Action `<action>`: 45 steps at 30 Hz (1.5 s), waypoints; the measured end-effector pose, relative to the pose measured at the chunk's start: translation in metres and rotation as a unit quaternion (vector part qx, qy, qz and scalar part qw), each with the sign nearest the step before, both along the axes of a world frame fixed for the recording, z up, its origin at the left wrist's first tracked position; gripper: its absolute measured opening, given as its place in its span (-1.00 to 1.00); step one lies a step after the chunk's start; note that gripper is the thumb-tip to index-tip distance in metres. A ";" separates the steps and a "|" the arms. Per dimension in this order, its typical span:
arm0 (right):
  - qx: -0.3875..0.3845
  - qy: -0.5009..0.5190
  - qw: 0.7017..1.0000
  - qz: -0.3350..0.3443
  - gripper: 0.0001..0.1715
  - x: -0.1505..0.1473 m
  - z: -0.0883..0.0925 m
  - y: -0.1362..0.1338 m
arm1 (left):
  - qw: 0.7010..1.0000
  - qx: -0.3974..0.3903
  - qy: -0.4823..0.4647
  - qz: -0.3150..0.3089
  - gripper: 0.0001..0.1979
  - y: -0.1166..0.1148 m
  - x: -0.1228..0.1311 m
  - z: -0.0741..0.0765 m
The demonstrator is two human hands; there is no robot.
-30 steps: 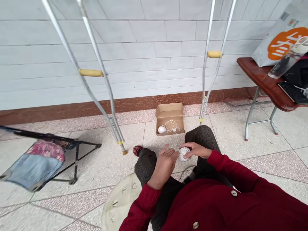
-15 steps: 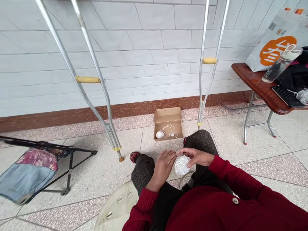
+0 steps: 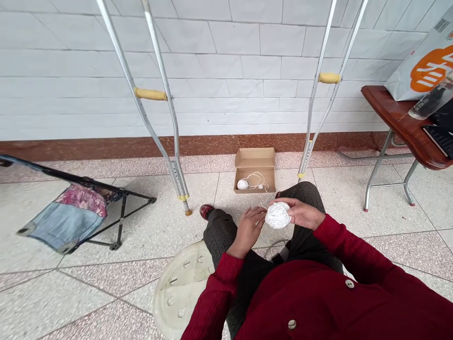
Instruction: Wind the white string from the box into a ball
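Note:
A ball of white yarn (image 3: 278, 216) is held above my lap by my right hand (image 3: 305, 213), whose fingers and thumb wrap its right side. Just left of the ball, my left hand (image 3: 249, 230) is closed, with its fingertips pinching the strand close to the wound surface. From there a loose white strand runs forward toward an open cardboard box (image 3: 254, 160) on the floor. Inside that box lie a smaller white yarn ball (image 3: 242, 184) and loops of loose strand.
Two metal crutches (image 3: 150, 94) (image 3: 329, 78) lean on the tiled wall. At left stands a folding stool (image 3: 76, 212); a pale plastic stool (image 3: 177, 283) is beside my left leg. A brown table (image 3: 396, 113) at right carries a bag (image 3: 417, 71) and a bottle (image 3: 430, 101).
The view has shifted, so the surroundings sit further right and mostly higher. My right hand has turned the yarn ball and raised it slightly; my left hand stays close at its left.

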State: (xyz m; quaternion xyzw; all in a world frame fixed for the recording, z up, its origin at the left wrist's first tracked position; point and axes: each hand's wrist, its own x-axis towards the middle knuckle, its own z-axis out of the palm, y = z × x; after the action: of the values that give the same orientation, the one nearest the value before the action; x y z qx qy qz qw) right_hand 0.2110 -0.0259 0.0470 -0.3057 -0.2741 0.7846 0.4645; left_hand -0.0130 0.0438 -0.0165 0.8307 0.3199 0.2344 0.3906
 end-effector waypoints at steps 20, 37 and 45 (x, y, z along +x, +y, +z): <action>0.053 -0.151 0.941 -0.297 -0.60 0.018 0.051 0.057 | 0.948 -0.267 -0.127 0.114 -0.72 -0.022 -0.011 0.004; 0.098 -0.151 0.926 -0.331 -0.57 0.043 0.089 0.039 | 0.777 -0.404 -0.389 0.288 -0.56 0.047 -0.055 -0.019; 0.125 -0.162 0.925 -0.320 -0.56 0.040 0.101 0.038 | 0.795 -0.376 -0.385 0.280 -0.61 0.074 -0.061 -0.002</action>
State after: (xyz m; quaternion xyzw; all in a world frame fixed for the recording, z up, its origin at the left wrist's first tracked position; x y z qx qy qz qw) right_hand 0.2506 0.0126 0.1476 -0.4399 -0.3293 0.4936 0.6741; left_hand -0.0741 0.1182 -0.0189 0.3334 0.4244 0.4954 0.6807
